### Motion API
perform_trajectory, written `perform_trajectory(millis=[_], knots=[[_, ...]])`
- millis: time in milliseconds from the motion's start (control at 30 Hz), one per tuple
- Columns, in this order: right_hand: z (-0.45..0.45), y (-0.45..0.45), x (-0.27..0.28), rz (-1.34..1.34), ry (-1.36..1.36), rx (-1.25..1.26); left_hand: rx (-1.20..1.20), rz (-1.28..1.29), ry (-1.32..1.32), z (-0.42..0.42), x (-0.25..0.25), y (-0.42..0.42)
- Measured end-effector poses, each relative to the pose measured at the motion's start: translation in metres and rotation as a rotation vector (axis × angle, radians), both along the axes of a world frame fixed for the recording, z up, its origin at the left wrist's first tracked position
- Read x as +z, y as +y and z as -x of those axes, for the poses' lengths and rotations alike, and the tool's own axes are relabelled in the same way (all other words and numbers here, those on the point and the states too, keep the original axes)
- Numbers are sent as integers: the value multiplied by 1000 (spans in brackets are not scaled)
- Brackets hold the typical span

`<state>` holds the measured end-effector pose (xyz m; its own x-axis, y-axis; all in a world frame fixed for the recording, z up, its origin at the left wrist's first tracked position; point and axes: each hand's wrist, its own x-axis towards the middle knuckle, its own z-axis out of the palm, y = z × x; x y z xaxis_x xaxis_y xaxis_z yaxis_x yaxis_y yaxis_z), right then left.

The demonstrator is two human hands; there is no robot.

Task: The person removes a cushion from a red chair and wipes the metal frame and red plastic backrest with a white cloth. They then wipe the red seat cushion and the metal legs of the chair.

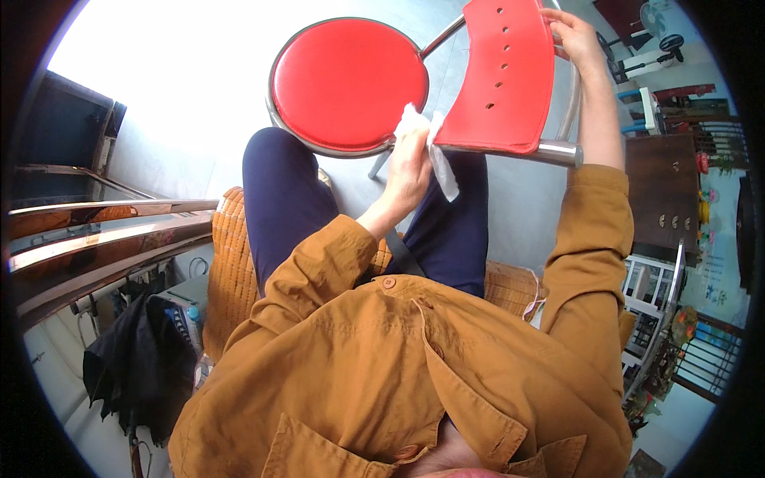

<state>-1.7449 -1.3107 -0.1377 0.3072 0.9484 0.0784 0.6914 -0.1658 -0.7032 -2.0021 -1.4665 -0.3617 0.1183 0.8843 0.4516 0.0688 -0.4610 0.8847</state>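
Observation:
A chair with a round red padded seat (349,83), a curved red backrest (508,77) with a row of small holes, and a shiny metal tube frame (560,153) stands before my knees. My left hand (409,164) holds a crumpled white cloth or tissue (443,167) by the frame, between the seat and the backrest's near end. Part of the cloth hangs below my fingers. At the top right, my right hand (574,39) grips the backrest's outer edge, its fingertips on the red surface. The underside of the chair is mostly hidden.
I sit on a seat with a woven tile-like mat (230,263). To the left are a shiny wooden railing or furniture arm (113,208) and a folded black umbrella (140,358). A dark wooden cabinet (660,185), a white rack (648,281) and a fan (652,21) are at the right.

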Motion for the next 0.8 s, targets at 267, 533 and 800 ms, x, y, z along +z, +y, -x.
perform_trajectory(millis=[267, 533, 800], knots=[[5, 2, 4, 67, 42, 7, -20, 144, 224, 15, -106, 38], [-6, -1, 0, 45, 44, -7, -15, 75, 112, 0, -24, 16], [17, -7, 7, 18, -21, -32, -33, 192, 95, 14, -36, 11]])
